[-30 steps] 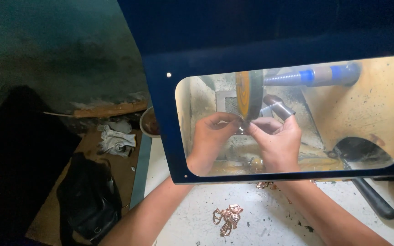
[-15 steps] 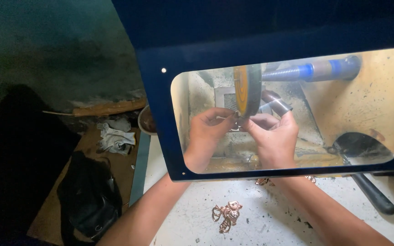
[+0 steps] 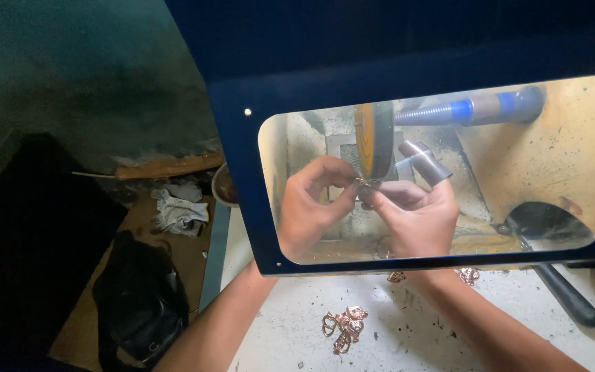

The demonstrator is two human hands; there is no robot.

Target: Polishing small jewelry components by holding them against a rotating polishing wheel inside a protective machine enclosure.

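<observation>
Through the clear guard window (image 3: 566,165) I see my left hand (image 3: 308,207) and right hand (image 3: 418,217) meeting just under the near edge of the orange polishing wheel (image 3: 373,138). A small metal piece (image 3: 364,183) sits pinched between both fingertip grips, touching the wheel's lower rim. Nearer me on the white bench (image 3: 414,331), a cluster of copper-coloured pieces (image 3: 344,325) lies well apart from both hands.

Two hands (image 3: 311,207) (image 3: 414,217), one buffing wheel (image 3: 372,140), three copper piece clusters (image 3: 344,328)

Wheel (image 3: 373,141) and shield (image 3: 242,179) probably close around hands
</observation>
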